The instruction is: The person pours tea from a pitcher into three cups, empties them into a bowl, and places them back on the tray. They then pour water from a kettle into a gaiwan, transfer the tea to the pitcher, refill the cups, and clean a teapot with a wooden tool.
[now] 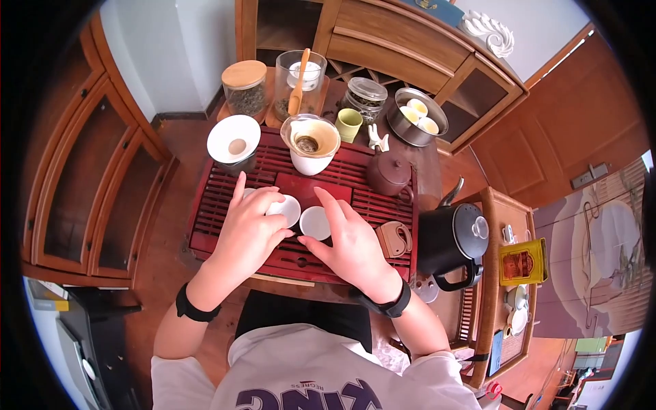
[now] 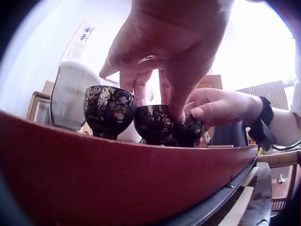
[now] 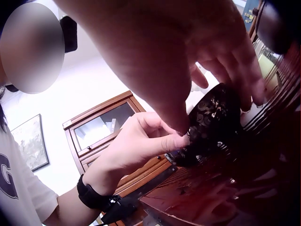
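Three small teacups, white inside with dark, gold-patterned outsides, stand in a row on the dark red slatted tea tray (image 1: 273, 260). My left hand (image 1: 249, 225) grips the middle teacup (image 2: 154, 125) between thumb and fingers. The left teacup (image 2: 109, 110) sits beside it, partly hidden under that hand in the head view. My right hand (image 1: 355, 242) spans the right teacup (image 1: 315, 223), thumb at the near side and fingers at the far side. In the right wrist view this teacup (image 3: 214, 115) shows between thumb and fingers.
Behind the cups stand a white bowl (image 1: 234, 139) on a dark cup, a strainer (image 1: 309, 135) over a white pitcher (image 1: 312, 165), and a brown teapot (image 1: 389, 172). A black kettle (image 1: 447, 239) is at the right. Tea jars (image 1: 244, 92) and a metal bowl (image 1: 415, 133) line the back.
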`<action>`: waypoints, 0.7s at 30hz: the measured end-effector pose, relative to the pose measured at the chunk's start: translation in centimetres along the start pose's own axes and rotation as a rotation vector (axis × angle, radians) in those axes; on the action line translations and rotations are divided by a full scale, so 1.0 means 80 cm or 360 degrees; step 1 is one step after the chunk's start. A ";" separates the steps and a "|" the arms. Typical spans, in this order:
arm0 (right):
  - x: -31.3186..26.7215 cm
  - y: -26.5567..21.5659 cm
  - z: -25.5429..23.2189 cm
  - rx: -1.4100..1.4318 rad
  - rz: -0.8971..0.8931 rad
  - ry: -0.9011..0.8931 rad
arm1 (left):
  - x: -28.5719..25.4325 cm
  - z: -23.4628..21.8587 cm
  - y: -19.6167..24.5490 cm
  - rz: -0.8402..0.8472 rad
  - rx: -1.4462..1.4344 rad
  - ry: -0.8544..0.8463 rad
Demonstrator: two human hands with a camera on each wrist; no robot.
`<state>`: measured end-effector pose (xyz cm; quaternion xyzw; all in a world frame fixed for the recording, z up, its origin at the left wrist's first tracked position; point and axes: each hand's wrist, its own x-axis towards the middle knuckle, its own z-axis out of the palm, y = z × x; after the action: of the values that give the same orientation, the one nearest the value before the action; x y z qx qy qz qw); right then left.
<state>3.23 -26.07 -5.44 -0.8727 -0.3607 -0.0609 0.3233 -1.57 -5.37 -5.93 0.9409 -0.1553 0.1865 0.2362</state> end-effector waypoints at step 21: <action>0.026 0.077 -0.082 -0.0860 0.0420 -0.0026 | -0.013 -0.009 0.011 0.0137 0.0141 -0.0073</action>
<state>9.71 -32.16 -2.80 -0.9669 -0.2176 -0.1051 0.0814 -3.04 -5.56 -5.46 0.9469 -0.1927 0.1815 0.1824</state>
